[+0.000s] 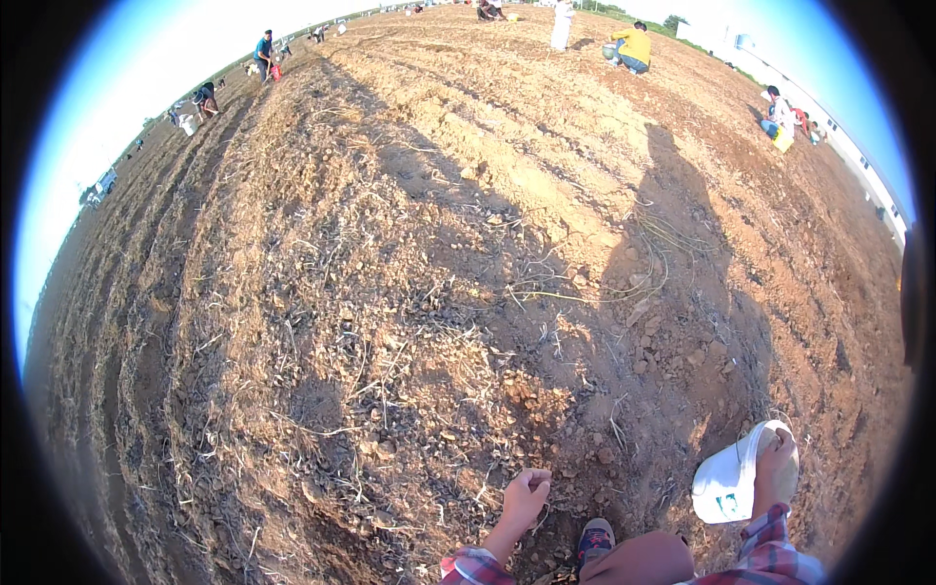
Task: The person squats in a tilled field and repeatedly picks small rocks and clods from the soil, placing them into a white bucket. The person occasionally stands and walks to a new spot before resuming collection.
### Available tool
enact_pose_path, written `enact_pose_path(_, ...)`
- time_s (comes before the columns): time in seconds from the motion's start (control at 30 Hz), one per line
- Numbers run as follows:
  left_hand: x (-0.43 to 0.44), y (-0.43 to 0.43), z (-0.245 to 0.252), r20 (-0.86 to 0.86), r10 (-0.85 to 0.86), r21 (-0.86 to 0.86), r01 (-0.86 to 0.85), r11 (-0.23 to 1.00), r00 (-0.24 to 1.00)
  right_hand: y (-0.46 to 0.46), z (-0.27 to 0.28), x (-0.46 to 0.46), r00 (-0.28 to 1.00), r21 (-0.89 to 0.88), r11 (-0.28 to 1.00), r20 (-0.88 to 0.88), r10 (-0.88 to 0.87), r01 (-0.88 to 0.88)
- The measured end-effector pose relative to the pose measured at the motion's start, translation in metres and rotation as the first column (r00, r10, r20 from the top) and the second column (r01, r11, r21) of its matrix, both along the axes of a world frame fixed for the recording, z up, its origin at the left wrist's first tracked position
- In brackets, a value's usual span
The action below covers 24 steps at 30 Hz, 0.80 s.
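Observation:
My left hand (528,496) hovers low over the broken brown soil (475,424), its fingers curled together. No object shows in it, though the palm side is hidden. To the right, a white plastic bucket (724,482) leans with its mouth facing right. My right hand (776,461) is at that mouth, near the far rim; whether it grips the rim or something inside cannot be made out. The bucket's contents are too unclear to name. Between both hands, my shoe (597,537) and bent knee (643,559) show at the bottom edge.
Dry stalks (380,380) and clods litter the furrowed field. Long stems (585,296) lie ahead within my shadow (665,219). Farther off, a person in yellow (632,47) squats, another person (263,55) stands at left, and a yellow bucket (782,139) is at right.

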<state>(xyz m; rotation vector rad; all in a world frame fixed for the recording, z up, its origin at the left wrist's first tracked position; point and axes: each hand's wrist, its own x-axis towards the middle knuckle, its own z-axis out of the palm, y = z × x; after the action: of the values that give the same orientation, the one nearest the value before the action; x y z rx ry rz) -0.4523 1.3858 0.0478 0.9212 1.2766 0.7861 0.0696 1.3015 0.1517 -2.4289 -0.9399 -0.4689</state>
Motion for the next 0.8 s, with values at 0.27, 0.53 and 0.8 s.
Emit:
enact_pose_path(0.27, 0.004, 0.010, 0.015, -0.045, -0.063, 0.036, 0.064, 0.997, 0.997, -0.087, -0.082, 0.065, 0.941, -0.091, 0.969, -0.235, -0.246, 0.230)
enact_pose_path(0.53, 0.005, 0.005, 0.005, -0.077, -0.119, -0.028, 0.117, 0.993, 0.990, -0.078, -0.069, 0.082, 0.912, -0.178, 0.973, -0.357, -0.204, 0.148)
enact_pose_path(0.8, 0.012, 0.008, 0.003, -0.068, -0.163, 0.006, 0.164, 0.986, 0.984, -0.049, -0.037, 0.013, 0.880, -0.324, 0.945, -0.457, -0.127, -0.032)
